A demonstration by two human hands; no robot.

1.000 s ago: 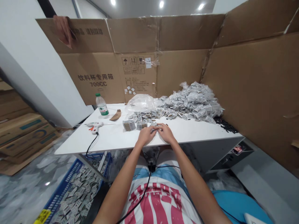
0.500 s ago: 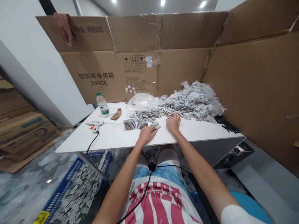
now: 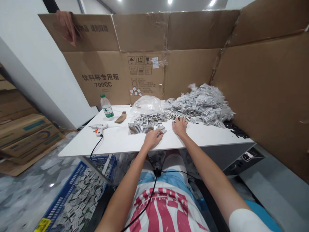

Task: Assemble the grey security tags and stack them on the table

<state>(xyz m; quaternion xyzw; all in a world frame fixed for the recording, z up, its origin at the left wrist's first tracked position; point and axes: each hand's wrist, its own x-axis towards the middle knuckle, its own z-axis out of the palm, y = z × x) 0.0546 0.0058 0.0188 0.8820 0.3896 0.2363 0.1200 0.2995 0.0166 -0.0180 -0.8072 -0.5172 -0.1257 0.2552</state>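
My left hand (image 3: 153, 139) rests low over the white table with thumb and fingers closed on the edge of a small stack of flat grey slotted pieces (image 3: 162, 129). Just left of it stand two neat rows of the same kind of piece, a longer row (image 3: 134, 128) and a shorter row (image 3: 147, 129). Farther right, my right hand (image 3: 180, 127) reaches to the near edge of a loose heap of slotted pieces (image 3: 170, 115). Its fingers are spread and bent down onto the heap; their tips are partly hidden, and I see nothing held in them.
Bagged pieces (image 3: 205, 103) pile up at the back right, beside black strips (image 3: 238, 131). A clear plastic bag (image 3: 147, 104), bottle (image 3: 106, 107), brown curved piece (image 3: 120, 117) and glue gun (image 3: 99, 129) lie leftward. Cardboard walls (image 3: 190, 71) enclose the table. A blue crate (image 3: 64, 183) stands below.
The view has shifted slightly. Both hands stay in nearly the same places, with only small finger movement at the right hand.
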